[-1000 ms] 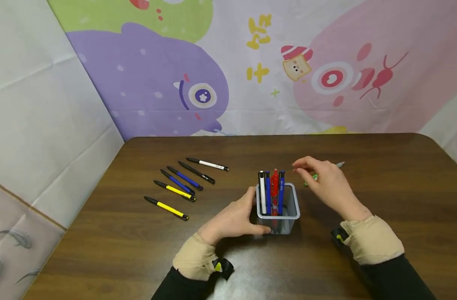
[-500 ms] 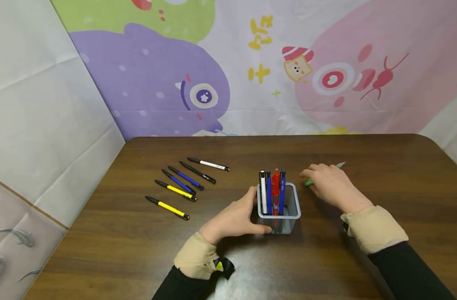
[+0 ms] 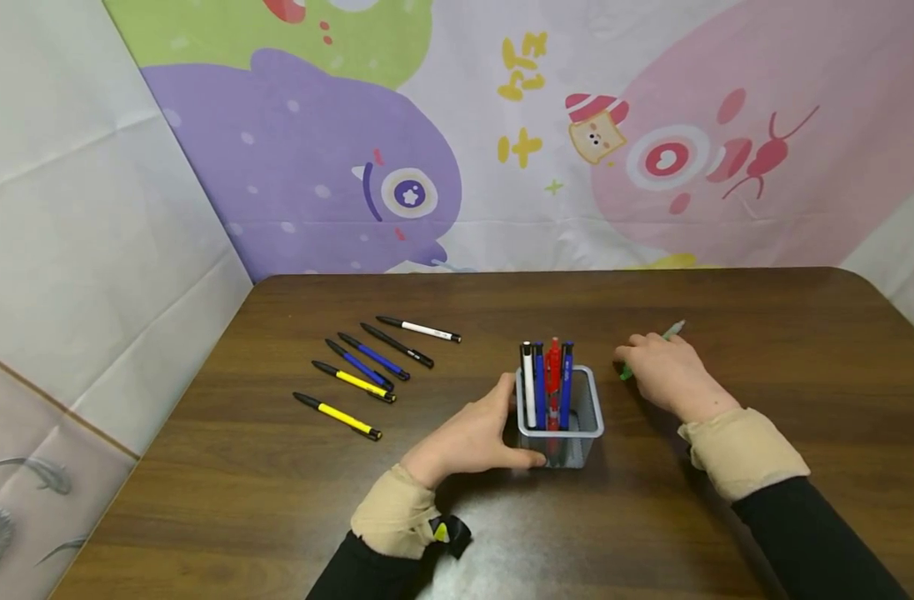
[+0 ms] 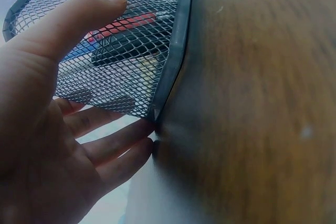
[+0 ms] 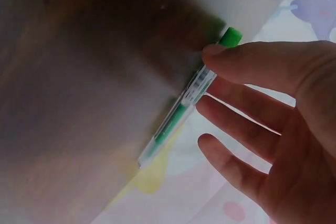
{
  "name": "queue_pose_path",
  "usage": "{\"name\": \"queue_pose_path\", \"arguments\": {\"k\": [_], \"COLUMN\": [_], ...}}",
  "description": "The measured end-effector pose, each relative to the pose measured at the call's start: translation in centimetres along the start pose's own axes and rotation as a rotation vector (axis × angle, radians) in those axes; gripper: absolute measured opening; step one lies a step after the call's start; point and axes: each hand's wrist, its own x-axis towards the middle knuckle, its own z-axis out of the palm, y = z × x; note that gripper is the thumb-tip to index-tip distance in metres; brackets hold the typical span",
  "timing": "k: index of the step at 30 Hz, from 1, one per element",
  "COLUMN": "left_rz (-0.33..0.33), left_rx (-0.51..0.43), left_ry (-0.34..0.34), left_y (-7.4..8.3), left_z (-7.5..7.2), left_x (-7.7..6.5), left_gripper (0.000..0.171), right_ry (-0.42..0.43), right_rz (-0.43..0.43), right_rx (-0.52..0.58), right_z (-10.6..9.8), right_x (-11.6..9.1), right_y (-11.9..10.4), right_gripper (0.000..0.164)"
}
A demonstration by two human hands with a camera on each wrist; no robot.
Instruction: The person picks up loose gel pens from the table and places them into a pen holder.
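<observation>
My left hand (image 3: 467,437) grips the grey mesh pen holder (image 3: 571,452) from its left side. In the left wrist view the thumb lies across the mesh wall (image 4: 121,72), and the fingers bend round the opposite side near the base. A red pen (image 3: 553,375), a white pen (image 3: 529,392) and blue pens (image 3: 566,387) stand upright in the holder. To the right of it, my right hand (image 3: 665,375) pinches a clear-barrelled green pen (image 5: 176,119) near its green end. The pen's pale tip (image 3: 676,328) points away from me, close to the tabletop.
Left of the holder, several pens lie slanted in a loose row: yellow (image 3: 338,417), blue (image 3: 374,356), black (image 3: 397,344) and white (image 3: 421,329). The brown wooden table (image 3: 224,500) ends at a cartoon-printed cloth (image 3: 501,233) behind.
My right hand has come down onto the green pen, taken hold of it between thumb and fingers, and shifted it slightly. The left hand and the holder stay put.
</observation>
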Motion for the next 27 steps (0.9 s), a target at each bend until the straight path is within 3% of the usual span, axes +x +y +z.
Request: {"name": "queue_pose_path", "arguments": {"k": [9, 20, 27], "left_rz": [-0.02, -0.01, -0.008], "left_rx": [0.004, 0.008, 0.021], "left_ry": [-0.005, -0.005, 0.006], "left_y": [0.11, -0.02, -0.01], "left_z": [-0.08, 0.03, 0.03], "left_x": [-0.05, -0.16, -0.12], "left_gripper": [0.086, 0.085, 0.085], "right_ry": [0.028, 0.069, 0.155], "right_rz": [-0.017, -0.055, -0.087], "right_rx": [-0.014, -0.025, -0.085], "right_z": [0.26, 0.38, 0.22], "right_x": [-0.01, -0.36, -0.38], "right_y": [-0.13, -0.11, 0.02], "right_gripper": [0.019, 0.019, 0.019]}}
